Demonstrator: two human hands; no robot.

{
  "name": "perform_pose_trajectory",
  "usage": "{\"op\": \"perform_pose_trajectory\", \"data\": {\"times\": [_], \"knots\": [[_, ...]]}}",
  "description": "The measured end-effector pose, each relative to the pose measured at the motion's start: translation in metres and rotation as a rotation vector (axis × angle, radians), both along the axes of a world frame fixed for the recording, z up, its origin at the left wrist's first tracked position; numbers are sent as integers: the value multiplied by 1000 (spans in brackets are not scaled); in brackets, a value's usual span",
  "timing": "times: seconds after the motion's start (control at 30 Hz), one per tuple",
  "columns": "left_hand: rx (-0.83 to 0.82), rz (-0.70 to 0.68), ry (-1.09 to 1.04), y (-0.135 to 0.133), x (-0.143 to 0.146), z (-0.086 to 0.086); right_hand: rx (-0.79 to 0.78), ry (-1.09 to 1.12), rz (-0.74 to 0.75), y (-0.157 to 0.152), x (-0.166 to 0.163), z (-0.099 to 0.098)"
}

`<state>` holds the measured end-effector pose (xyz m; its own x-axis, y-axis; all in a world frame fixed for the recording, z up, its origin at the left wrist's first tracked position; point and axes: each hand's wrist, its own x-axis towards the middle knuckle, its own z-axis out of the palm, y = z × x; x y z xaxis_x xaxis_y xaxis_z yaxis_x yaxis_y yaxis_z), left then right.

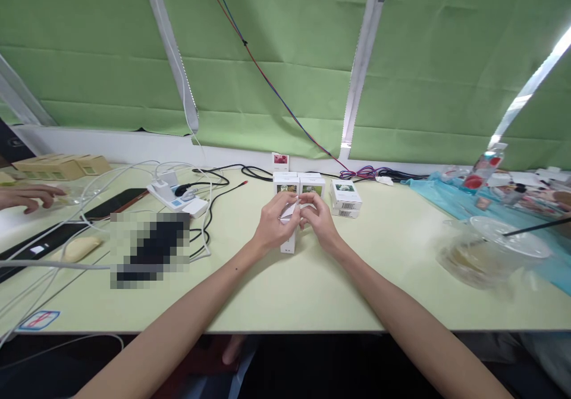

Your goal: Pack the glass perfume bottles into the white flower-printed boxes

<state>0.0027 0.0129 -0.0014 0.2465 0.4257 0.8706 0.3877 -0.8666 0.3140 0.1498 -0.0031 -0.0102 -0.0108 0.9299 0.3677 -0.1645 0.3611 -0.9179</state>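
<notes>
Near the middle of the table, my left hand [277, 222] is closed round a small white box [288, 245], its thumb and fingertips curled over the upper end. My right hand [320, 220] pinches at the same end, its fingertips meeting those of the left. The fingers partly cover the box, so its upper edge is hard to make out. Just behind my hands stand white picture boxes [311, 180] side by side. To the right lie two stacked white boxes [346, 192] with a flower picture on top and barcodes on the side.
A white card with a pink picture [281, 161] stands at the back. Cables and a power strip [166, 194] lie left, near a blurred dark object [156, 247]. Another person's hand [31, 198] rests far left. A lidded plastic cup [479, 253] with a straw stands right, by blue cloth [446, 200].
</notes>
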Motion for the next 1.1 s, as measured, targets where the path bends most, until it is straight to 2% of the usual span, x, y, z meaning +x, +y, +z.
{"op": "perform_pose_trajectory", "data": {"times": [0.3, 0.6, 1.1], "knots": [[40, -62, 19, 3, -2, 1, -50, 83, -3, 1, -2, 3], [47, -61, 53, 3, -3, 1, -92, 134, -13, -4, -4, 10], [3, -54, 86, -1, -3, 4, -60, 103, -14, -2, -3, 7]]}}
